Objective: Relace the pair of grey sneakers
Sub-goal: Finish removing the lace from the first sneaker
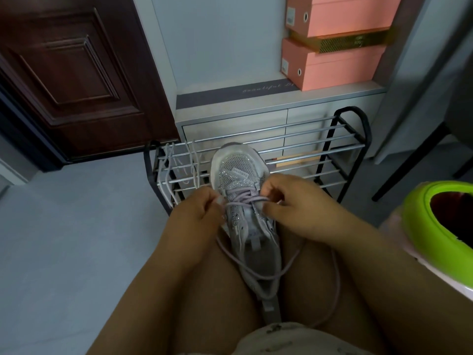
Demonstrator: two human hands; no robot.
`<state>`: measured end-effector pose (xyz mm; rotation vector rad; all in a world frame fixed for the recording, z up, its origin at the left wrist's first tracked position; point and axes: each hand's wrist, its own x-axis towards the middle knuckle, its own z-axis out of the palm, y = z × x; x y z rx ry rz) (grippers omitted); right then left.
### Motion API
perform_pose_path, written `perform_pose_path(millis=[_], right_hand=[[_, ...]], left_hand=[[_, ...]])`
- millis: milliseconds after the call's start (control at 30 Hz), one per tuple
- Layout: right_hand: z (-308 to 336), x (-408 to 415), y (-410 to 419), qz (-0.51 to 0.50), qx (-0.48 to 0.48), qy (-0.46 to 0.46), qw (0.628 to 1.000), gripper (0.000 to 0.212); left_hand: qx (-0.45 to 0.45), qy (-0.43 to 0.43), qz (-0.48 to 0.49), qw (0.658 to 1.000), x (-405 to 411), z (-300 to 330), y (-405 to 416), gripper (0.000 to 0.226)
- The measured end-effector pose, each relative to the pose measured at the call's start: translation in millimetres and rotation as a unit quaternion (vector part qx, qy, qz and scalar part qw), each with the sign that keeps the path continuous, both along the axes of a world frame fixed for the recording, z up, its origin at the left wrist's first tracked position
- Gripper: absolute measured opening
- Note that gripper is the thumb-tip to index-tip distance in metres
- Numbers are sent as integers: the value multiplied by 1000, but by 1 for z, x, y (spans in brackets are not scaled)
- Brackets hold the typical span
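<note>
Both the left hand [198, 213] and right hand [289, 201] are pinching the lace [245, 199], crossing only the lowest eyelets of one sneaker [243, 201] between the knees, with upper rows and the second lace [179, 172], draped on the rack [307, 147], remaining.

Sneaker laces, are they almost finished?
Not yet. The sneaker between the knees has a few lace crossings threaded near the toe. The left hand and right hand each pinch the lace mid-shoe, with long loose ends trailing. The upper eyelets remain. Another lace hangs on the rack; no second sneaker is visible.
</note>
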<state>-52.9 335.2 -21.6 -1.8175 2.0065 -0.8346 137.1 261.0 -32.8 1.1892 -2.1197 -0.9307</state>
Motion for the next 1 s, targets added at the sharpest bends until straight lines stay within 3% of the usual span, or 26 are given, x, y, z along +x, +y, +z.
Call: perform_pose_path(millis=[133,267,500,767,1000], right_hand=[[-1,3,-5,-20,10,-103,994,23],[-2,8,-10,-71,12,-156,985,17],[-2,17,-15,-96,4,-73,993,8],[8,22,-16,-29,45,53,997,11],[18,12,-16,7,81,1,997,20]], left_hand=[[16,27,16,999,-4,3,0,21],[13,33,22,999,-11,6,1,11],[-47,32,51,997,-22,-2,3,20],[-149,-159,-36,975,-28,-5,-5,16],[-39,-50,-87,994,-16,9,-4,18]])
